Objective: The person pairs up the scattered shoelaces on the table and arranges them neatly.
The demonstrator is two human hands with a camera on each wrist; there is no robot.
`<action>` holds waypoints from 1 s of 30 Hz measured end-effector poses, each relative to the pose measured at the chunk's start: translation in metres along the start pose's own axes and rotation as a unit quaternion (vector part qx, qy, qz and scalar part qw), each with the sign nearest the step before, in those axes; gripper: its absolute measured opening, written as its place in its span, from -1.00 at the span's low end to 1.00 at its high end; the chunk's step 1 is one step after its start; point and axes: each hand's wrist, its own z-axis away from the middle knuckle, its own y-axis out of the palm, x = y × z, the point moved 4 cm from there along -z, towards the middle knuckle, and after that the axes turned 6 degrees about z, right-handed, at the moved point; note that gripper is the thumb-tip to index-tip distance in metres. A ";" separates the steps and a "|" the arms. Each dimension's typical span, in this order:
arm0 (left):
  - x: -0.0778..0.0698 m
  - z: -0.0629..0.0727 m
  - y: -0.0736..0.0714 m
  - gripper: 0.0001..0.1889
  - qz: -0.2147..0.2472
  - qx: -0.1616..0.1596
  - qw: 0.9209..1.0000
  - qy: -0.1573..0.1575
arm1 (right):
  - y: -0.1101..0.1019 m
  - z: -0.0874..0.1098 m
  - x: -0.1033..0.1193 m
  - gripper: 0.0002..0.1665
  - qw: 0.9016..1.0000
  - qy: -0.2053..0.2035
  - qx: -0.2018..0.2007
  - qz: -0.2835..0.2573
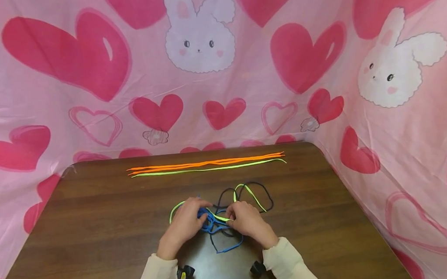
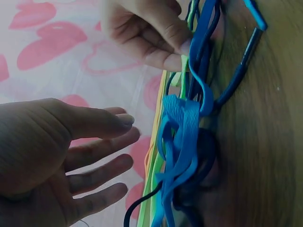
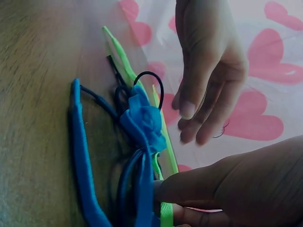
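Observation:
A tangle of flat blue shoelace, dark thin laces and a neon green shoelace lies on the table in front of the person. My right hand pinches the green lace between thumb and finger at the tangle's right side. Over the left side hovers my left hand, its fingers spread and relaxed with nothing held, as the left wrist view shows. A loop of blue and dark lace extends toward the person, and green and dark loops reach out to the right.
Several orange laces lie straight across the back of the brown wooden table, with one green lace just in front of them. Pink cloth printed with hearts and rabbits hangs behind and at the sides.

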 end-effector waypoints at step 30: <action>-0.013 -0.003 -0.009 -0.87 0.053 -0.006 0.998 0.046 | -0.043 0.020 0.018 -0.92 0.994 -0.062 -0.072 -0.052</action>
